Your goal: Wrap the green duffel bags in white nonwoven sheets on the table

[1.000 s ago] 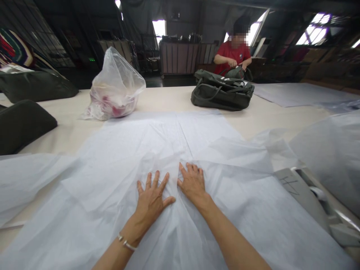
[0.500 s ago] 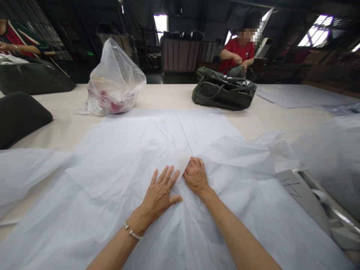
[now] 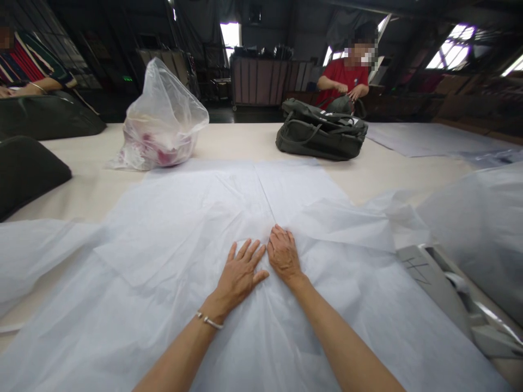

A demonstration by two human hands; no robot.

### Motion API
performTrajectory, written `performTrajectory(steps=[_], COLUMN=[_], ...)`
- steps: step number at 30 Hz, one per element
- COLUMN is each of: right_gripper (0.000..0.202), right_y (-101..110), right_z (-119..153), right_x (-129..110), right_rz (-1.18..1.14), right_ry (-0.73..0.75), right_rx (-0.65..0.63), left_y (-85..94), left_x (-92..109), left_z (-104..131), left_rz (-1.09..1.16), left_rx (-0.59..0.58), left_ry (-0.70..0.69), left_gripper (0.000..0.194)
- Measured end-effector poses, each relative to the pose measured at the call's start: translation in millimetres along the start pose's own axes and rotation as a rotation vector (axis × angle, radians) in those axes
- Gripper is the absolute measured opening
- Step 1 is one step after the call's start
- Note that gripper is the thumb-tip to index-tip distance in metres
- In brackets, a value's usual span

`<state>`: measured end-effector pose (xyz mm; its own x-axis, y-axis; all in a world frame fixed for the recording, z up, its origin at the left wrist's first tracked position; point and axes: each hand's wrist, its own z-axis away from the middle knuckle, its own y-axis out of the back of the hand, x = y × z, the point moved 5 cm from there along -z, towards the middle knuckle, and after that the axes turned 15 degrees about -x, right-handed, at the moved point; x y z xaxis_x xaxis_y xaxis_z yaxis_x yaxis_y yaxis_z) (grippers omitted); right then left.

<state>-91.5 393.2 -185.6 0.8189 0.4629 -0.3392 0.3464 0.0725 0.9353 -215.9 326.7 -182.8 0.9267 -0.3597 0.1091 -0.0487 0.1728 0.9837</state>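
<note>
The left hand (image 3: 241,272) lay flat, its fingers spread wide on the thin, translucent white sheet material (image 3: 229,190). Just beside it, the right hand (image 3: 283,253) had its fingers narrow and curled on the same material; whether they gripped it could not be told. Beyond the fingertips, the wrinkled layers extended across the cream surface (image 3: 241,142). Farther out, a clear plastic bag (image 3: 161,122) stood left and a dark green fabric bag (image 3: 322,133) right.

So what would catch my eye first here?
Probably the two bare hands, left and right, on wrinkled white sheeting in the middle. Beyond it, a knotless-looking clear bag stands left on the table, a dark green bag right.
</note>
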Motion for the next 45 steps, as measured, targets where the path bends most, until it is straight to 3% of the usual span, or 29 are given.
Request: performTrajectory(steps=[3,7,10,13,15,17,20,23,27,31,36,41,45], right_gripper=[0.029,0.029,0.029,0.029,0.028,0.04,0.051,0.045,0.047,0.055,0.055,0.055,0.051], right_y=[6.3,39.9,64.9,80.4,92.5,104.8,115.4,110.3,76.6,39.9,31.9,31.2,45.2], right_z=[-7.4,0.5,21.8,25.7,6.7,-23.3,-59.4,-52.2,22.1,80.9,82.0,73.8,78.2], right_x=[2.7,14.0,35.7,68.1,88.5,103.1,106.0,92.0,78.8,85.0,82.1,82.8,82.3], right_rz=[-0.008,-0.012,0.047,0.156,0.15,0.079,-0.022,-0.06,0.14,0.328,0.366,0.305,0.145], right_ry=[-0.018,0.074,0.147,0.112,0.019,-0.119,-0.239,-0.177,0.03,0.066,0.052,0.044,0.053], right_rx=[-0.057,-0.113,-0.22,-0.351,-0.336,-0.288,-0.266,-0.226,-0.142,-0.146,-0.107,-0.12,-0.13], left_y=[-1.5,-0.1,-1.5,-4.6,-6.1,-6.9,-6.9,-7.4,-8.8,-7.9,-7.5,-7.9,-5.6], left_x=[2.3,2.3,0.8,0.0,-0.4,-0.5,-0.4,-0.7,-1.7,-0.7,6.8,11.2,12.7], left_z=[1.3,2.4,2.7,2.4,2.1,1.9,1.7,1.4,0.2,-3.1,-11.8,-15.2,-12.8], left_rz=[-0.032,-0.041,-0.043,-0.054,-0.066,-0.077,-0.088,-0.083,-0.04,0.005,0.044,0.055,0.042], left_rx=[0.008,0.032,0.067,0.092,0.094,0.086,0.076,0.081,0.098,0.1,0.062,0.103,0.12], left_ry=[0.013,0.02,0.018,0.011,0.013,0.015,0.018,0.026,0.05,0.093,0.184,0.246,0.232], left_gripper=[0.06,0.06,0.061,0.063,0.063,0.063,0.063,0.065,0.066,0.066,0.067,0.067,0.065])
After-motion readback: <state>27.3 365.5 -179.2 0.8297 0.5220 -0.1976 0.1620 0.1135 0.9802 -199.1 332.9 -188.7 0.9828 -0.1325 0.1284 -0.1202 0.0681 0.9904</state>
